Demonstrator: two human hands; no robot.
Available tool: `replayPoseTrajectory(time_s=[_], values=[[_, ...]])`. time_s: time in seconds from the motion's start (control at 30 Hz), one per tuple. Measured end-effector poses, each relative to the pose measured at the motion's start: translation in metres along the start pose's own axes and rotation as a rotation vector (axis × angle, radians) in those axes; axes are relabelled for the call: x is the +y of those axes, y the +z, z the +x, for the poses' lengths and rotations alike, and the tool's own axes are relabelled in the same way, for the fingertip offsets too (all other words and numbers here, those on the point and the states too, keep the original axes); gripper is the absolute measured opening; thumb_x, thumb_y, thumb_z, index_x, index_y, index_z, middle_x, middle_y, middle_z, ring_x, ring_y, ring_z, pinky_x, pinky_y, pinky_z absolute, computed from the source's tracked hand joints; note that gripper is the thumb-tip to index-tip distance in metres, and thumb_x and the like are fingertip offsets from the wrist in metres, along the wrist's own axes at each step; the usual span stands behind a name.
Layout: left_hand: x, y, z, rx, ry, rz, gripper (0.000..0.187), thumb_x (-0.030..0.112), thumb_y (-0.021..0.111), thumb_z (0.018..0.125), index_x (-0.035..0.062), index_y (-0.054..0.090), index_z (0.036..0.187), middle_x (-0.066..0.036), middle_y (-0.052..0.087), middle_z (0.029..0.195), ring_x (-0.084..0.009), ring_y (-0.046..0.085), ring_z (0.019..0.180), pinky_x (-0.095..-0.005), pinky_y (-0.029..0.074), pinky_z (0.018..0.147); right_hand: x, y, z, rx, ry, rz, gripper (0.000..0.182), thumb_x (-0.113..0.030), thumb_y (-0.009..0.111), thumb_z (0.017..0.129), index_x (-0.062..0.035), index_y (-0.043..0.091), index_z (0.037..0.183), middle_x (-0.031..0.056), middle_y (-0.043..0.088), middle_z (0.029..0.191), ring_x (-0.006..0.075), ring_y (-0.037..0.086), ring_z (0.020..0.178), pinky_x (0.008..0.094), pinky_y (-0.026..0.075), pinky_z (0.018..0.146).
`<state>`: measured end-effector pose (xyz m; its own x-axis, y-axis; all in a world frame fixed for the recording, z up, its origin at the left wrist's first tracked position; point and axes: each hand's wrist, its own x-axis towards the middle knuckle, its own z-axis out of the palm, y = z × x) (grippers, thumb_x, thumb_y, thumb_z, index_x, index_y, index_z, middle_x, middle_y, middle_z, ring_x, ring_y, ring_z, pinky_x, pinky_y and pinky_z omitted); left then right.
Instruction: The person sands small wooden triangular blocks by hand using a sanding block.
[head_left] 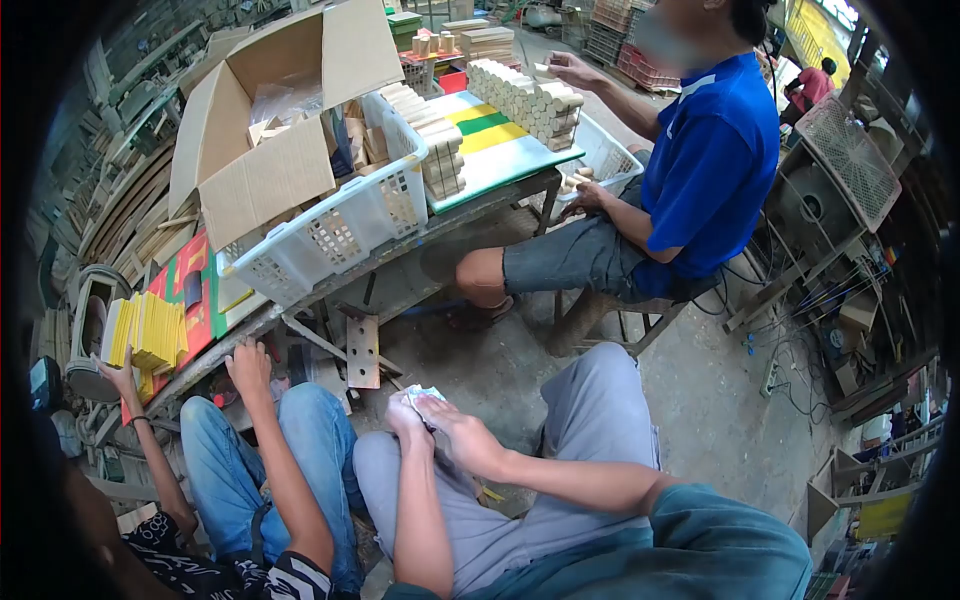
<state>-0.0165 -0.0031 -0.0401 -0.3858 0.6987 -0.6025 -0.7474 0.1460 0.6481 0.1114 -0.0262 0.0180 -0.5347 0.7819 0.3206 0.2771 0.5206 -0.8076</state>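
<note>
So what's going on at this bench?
Camera wearer is seated, left hand and right hand together at a small pale crumpled piece; cloth or paper, can't tell. Co-worker in blue holds a small wooden piece by the stacked wooden cylinders. Co-worker at left has one hand on the yellow slat stack, the other at the table edge. Between them, a cardboard box sits in a white plastic crate.

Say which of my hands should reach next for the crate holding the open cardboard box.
Left, probably: the left hand is nearer the plastic crate, while the right hand comes in from farther right. Both are busy at a whitish item.
</note>
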Motion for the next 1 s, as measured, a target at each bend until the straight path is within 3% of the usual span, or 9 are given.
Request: replayPoseTrajectory(time_s=[0.17, 0.23, 0.3, 0.37, 0.5, 0.67, 0.77, 0.9, 1.0], values=[[-0.001, 0.020, -0.027, 0.154, -0.047, 0.061, 0.022, 0.022, 0.040, 0.084, 0.0121, 0.055, 0.072, -0.004, 0.057, 0.066, -0.0195, 0.058, 0.060, -0.0318, 0.046, 0.056, 0.028, 0.004, 0.010, -0.057, 0.142, -0.036, 0.054, 0.006, 0.048, 0.077, 0.0042, 0.049, 0.131, 0.0247, 0.050, 0.133, 0.0345, 0.046, 0.128, 0.0394, 0.034, 0.111], [0.014, 0.005, -0.008, -0.088, -0.091, -0.031, 0.023, 0.026, 0.040, 0.085, 0.0136, 0.057, 0.076, -0.003, 0.058, 0.069, -0.0187, 0.059, 0.062, -0.0318, 0.045, 0.054, -0.001, 0.006, -0.003, -0.004, -0.068, -0.039, 0.046, 0.001, 0.047, 0.082, 0.0047, 0.052, 0.127, 0.0248, 0.053, 0.129, 0.0355, 0.049, 0.124, 0.0402, 0.037, 0.108], [0.002, 0.011, -0.012, -0.018, -0.097, -0.042, 0.024, 0.028, 0.040, 0.086, 0.0143, 0.057, 0.076, -0.003, 0.058, 0.070, -0.0186, 0.059, 0.063, -0.0325, 0.045, 0.053, -0.001, 0.000, 0.003, 0.021, -0.068, -0.081, 0.045, 0.000, 0.047, 0.083, 0.0042, 0.052, 0.127, 0.0247, 0.053, 0.129, 0.0354, 0.050, 0.123, 0.0403, 0.037, 0.108], [-0.009, 0.014, -0.019, 0.092, -0.035, 0.093, 0.025, 0.025, 0.041, 0.084, 0.0086, 0.059, 0.077, -0.007, 0.063, 0.075, -0.0233, 0.063, 0.067, -0.0342, 0.050, 0.060, 0.020, -0.007, 0.021, -0.017, 0.136, -0.043, 0.054, 0.009, 0.054, 0.073, 0.0062, 0.052, 0.127, 0.0240, 0.053, 0.130, 0.0335, 0.048, 0.127, 0.0414, 0.034, 0.110], [0.011, 0.019, -0.022, 0.039, -0.054, -0.091, 0.025, 0.028, 0.042, 0.086, 0.0105, 0.057, 0.078, -0.005, 0.060, 0.074, -0.0191, 0.058, 0.063, -0.0344, 0.045, 0.056, -0.002, -0.001, 0.003, 0.009, -0.072, -0.051, 0.049, 0.004, 0.056, 0.075, 0.0048, 0.054, 0.124, 0.0238, 0.054, 0.127, 0.0338, 0.050, 0.124, 0.0407, 0.037, 0.108], [-0.015, 0.002, 0.001, -0.083, 0.089, 0.065, 0.021, 0.017, 0.041, 0.087, 0.0094, 0.058, 0.080, -0.007, 0.061, 0.078, -0.0179, 0.060, 0.070, -0.0319, 0.050, 0.067, 0.036, -0.006, 0.028, -0.017, 0.106, -0.062, 0.056, 0.011, 0.053, 0.070, 0.0052, 0.054, 0.125, 0.0241, 0.053, 0.129, 0.0321, 0.047, 0.128, 0.0401, 0.034, 0.111], [0.001, 0.010, -0.008, 0.048, 0.147, 0.083, 0.023, 0.017, 0.039, 0.088, 0.0066, 0.059, 0.085, -0.007, 0.062, 0.082, -0.0167, 0.060, 0.073, -0.0314, 0.049, 0.067, 0.001, -0.008, 0.008, 0.043, -0.081, 0.037, 0.052, 0.010, 0.054, 0.070, 0.0053, 0.057, 0.122, 0.0252, 0.055, 0.126, 0.0349, 0.050, 0.123, 0.0398, 0.037, 0.107], [0.011, 0.018, -0.021, -0.181, 0.359, 0.278, 0.029, 0.014, 0.035, 0.089, -0.0011, 0.059, 0.095, -0.009, 0.063, 0.089, -0.0180, 0.060, 0.080, -0.0316, 0.050, 0.073, 0.028, -0.017, 0.027, 0.024, 0.029, 0.013, 0.060, 0.010, 0.051, 0.070, 0.0017, 0.053, 0.129, 0.0225, 0.053, 0.130, 0.0323, 0.045, 0.129, 0.0412, 0.032, 0.111], [-0.001, 0.000, 0.004, -0.177, 0.507, 0.364, 0.031, 0.012, 0.034, 0.088, -0.0019, 0.058, 0.101, -0.011, 0.062, 0.095, -0.0186, 0.060, 0.085, -0.0311, 0.049, 0.079, 0.014, -0.014, 0.019, 0.039, -0.013, 0.019, 0.060, 0.013, 0.050, 0.067, 0.0026, 0.055, 0.126, 0.0234, 0.054, 0.128, 0.0339, 0.047, 0.126, 0.0409, 0.034, 0.110]])
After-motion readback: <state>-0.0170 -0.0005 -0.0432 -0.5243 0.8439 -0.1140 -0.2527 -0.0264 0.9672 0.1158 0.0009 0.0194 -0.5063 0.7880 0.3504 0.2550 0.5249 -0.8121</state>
